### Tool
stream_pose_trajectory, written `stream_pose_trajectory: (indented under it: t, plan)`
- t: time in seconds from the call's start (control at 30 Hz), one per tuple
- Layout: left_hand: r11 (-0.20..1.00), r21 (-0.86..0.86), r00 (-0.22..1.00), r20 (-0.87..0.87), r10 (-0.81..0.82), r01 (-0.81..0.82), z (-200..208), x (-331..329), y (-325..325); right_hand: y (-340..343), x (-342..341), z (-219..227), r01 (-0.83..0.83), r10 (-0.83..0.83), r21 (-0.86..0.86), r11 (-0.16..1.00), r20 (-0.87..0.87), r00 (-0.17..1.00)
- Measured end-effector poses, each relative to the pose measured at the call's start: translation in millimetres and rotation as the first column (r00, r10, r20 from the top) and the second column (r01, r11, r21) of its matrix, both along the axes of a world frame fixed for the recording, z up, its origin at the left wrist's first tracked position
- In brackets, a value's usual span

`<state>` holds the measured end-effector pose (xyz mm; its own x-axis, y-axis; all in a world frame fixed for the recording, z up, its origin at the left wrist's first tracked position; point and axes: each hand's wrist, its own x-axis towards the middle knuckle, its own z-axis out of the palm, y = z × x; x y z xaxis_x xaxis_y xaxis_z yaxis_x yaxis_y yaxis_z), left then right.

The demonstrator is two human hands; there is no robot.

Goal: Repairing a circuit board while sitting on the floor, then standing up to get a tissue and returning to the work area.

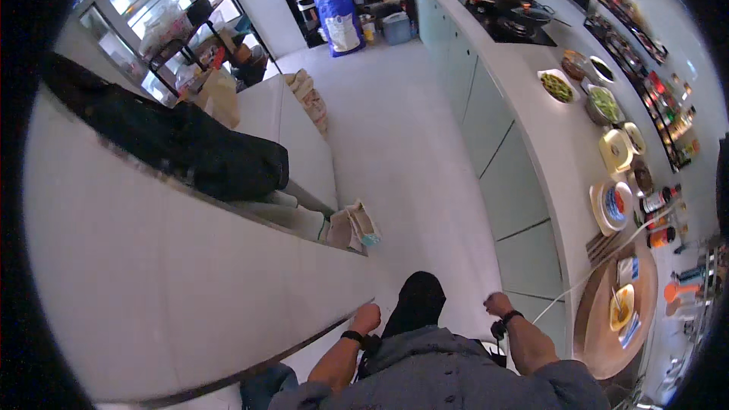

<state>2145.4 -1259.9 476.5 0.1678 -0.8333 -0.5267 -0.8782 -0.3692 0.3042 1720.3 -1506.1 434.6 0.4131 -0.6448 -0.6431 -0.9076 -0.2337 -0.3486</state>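
The left hand [368, 317] is hanging beside the edge of the white table [228, 311], fingers curled and seemingly gripping nothing; the right hand [498, 304] is hanging near the pale green cabinets [516, 182], loosely clenched and apparently empty. The person is probably standing or stepping between handlings; reaching the counter [516, 76] would be calling for raising and uncurling the right hand. At its near end, on the right, a round wooden board [598, 349] is bearing a yellow bowl [625, 302] of yellow-orange contents. Farther along, stacked plates [600, 216] are sitting nearer than a white dish of green vegetables [558, 89].
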Motion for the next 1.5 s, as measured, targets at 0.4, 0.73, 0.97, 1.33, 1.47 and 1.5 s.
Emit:
stream_pose_trajectory:
  t: [0.4,0.73,0.97,1.33,1.47,1.5]
  plan:
    - [0.874,0.408,0.872,-0.286,0.397,-0.264,-54.5,116.0,-147.7,-317.2,192.8,17.3,-0.226,0.226,-0.016,0.974,-0.017,0.974]
    - [0.985,-0.081,0.988,0.012,0.156,-0.154,-10.2,326.3,-493.2,-549.4,231.3,5.3,0.053,-0.01,0.32,0.946,-0.135,0.991]
    - [0.926,-0.092,0.93,-0.045,0.364,-0.367,-27.3,414.6,-574.5,-806.8,443.0,-17.5,-0.521,0.52,-0.082,0.849,-0.036,0.853]
    - [0.601,0.493,0.637,-0.115,0.762,-0.629,-18.3,455.6,-602.7,-1037.3,942.0,121.8,-0.518,0.534,-0.129,0.846,0.2,0.822]
    - [0.586,0.534,0.584,-0.196,0.787,-0.61,-28.1,591.8,-691.0,-1092.1,1026.3,111.0,-0.596,0.625,-0.2,0.778,0.142,0.768]
    - [0.598,0.53,0.596,-0.201,0.778,-0.601,-44.1,590.9,-696.9,-1100.9,1039.7,105.6,-0.626,0.656,-0.221,0.748,0.1,0.748]
